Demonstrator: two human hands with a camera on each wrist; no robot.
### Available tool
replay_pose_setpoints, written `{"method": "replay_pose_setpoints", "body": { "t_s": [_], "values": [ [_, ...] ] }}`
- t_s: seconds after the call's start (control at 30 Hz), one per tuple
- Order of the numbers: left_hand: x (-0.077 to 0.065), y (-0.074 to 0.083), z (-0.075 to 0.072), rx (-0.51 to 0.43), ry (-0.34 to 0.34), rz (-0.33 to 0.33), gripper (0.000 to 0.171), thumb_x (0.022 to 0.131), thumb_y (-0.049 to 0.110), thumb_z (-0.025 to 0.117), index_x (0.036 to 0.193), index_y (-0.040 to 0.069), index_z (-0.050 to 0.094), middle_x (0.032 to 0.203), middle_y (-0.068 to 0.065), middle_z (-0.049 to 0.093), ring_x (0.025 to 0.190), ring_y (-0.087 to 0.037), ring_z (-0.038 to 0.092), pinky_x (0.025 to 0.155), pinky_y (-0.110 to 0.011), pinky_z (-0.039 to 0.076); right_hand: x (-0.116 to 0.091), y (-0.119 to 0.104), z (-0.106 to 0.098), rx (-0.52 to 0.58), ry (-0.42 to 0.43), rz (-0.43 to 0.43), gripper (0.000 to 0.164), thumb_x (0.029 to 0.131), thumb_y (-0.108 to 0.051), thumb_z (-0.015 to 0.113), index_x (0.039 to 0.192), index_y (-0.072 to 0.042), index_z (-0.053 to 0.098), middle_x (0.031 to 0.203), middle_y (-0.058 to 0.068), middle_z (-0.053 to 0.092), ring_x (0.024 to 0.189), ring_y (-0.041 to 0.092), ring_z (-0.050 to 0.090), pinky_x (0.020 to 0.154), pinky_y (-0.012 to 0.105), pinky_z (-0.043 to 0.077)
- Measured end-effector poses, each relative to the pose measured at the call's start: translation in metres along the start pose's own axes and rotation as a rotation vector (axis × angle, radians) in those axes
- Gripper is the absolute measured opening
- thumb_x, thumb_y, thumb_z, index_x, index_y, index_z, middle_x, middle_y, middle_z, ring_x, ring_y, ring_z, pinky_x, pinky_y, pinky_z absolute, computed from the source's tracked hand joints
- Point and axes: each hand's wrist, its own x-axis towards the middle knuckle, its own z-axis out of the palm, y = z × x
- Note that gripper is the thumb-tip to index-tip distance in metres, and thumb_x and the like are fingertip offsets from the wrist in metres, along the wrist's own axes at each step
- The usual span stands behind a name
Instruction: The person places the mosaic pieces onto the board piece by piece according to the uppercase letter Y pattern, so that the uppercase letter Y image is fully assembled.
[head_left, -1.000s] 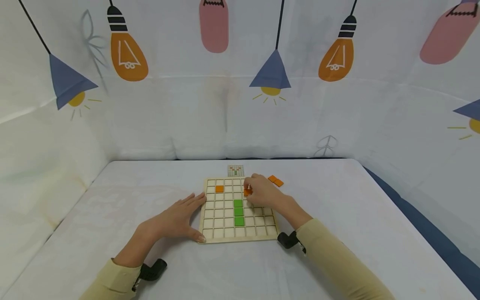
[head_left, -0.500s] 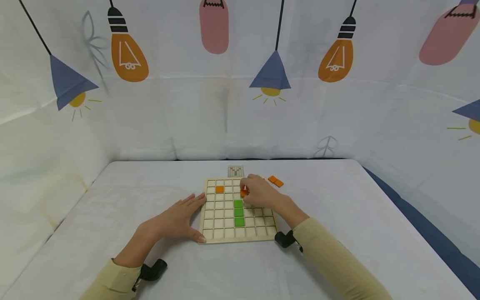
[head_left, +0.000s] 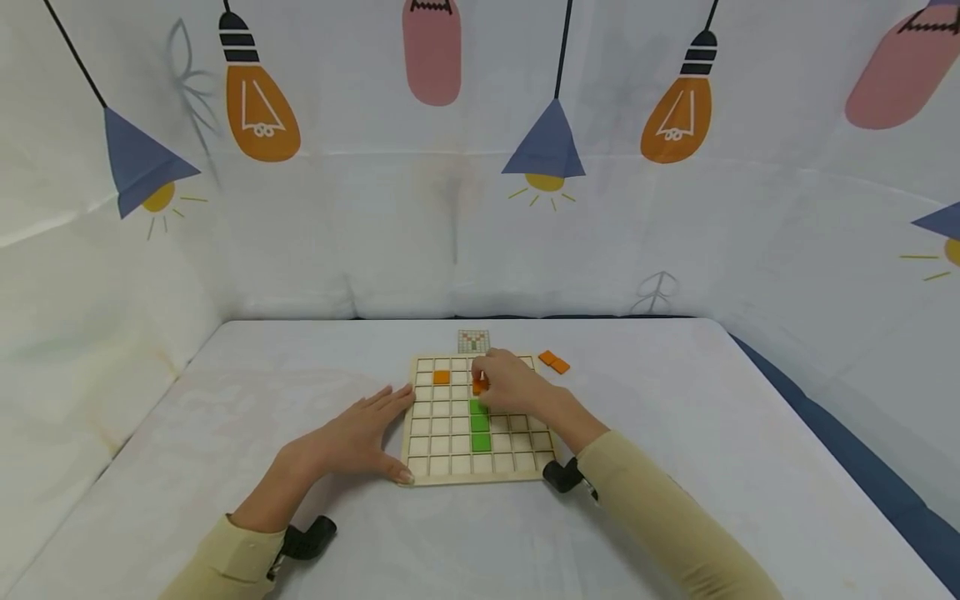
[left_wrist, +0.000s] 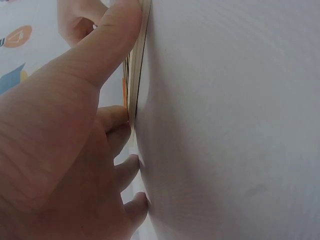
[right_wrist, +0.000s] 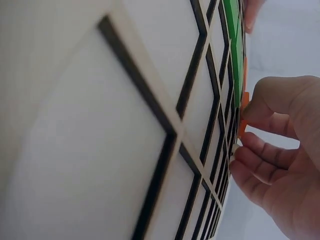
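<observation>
A pale wooden grid board (head_left: 459, 464) lies flat on the white table. My left hand (head_left: 352, 437) is spread along its left side, the thumb near the front corner and the fingertips at the upper left edge. Over the board's upper middle, my right hand (head_left: 510, 385) pinches an orange square tile (head_left: 480, 387), also visible as an orange edge by the fingers in the right wrist view. That tile is just above a column of green tiles (head_left: 481, 423); whether it is seated in a cell cannot be seen. Another orange tile (head_left: 441, 377) sits in an upper-left cell.
Behind the board lies a small printed grid card (head_left: 473, 341). Two loose orange tiles (head_left: 553, 362) are on the table past the board's upper right corner. A white cloth wall (head_left: 390, 250) with lamp prints rises behind the table.
My right hand has slid a little to the left with the orange tile, from right of the green column to directly above it. The left hand stays on the board's edge.
</observation>
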Motion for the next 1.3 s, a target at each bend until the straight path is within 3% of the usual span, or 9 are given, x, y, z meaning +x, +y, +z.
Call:
{"method": "replay_pose_setpoints", "body": {
  "t_s": [0.27,0.7,1.3],
  "values": [
    [0.0,-0.002,0.002,-0.003,-0.005,-0.007,0.123,0.066,0.068,0.08,0.159,0.011,0.024,0.168,-0.004,0.018,0.155,-0.036,0.012,0.123,-0.06,0.017,0.004,-0.006,0.0,-0.012,-0.001,-0.027,0.014,0.087,-0.014,0.071,0.099,-0.015,0.064,0.096,0.0,0.057,0.083,0.015,0.05,0.071,0.028,0.047],
    [0.001,-0.002,0.001,0.006,-0.002,-0.002,0.123,0.065,0.071,0.078,0.159,0.011,0.024,0.168,-0.004,0.018,0.155,-0.037,0.013,0.122,-0.061,0.018,0.011,-0.014,-0.002,-0.044,-0.05,-0.03,0.022,0.085,-0.007,0.066,0.107,-0.014,0.066,0.1,0.001,0.06,0.083,0.016,0.05,0.069,0.026,0.045],
    [0.001,-0.002,0.0,-0.003,-0.004,-0.001,0.122,0.066,0.069,0.079,0.159,0.011,0.024,0.168,-0.005,0.018,0.155,-0.037,0.013,0.122,-0.061,0.018,0.015,-0.025,0.001,-0.065,-0.073,-0.044,0.022,0.084,-0.006,0.065,0.104,-0.014,0.066,0.097,0.0,0.06,0.083,0.015,0.052,0.07,0.027,0.047]
  ]
}}
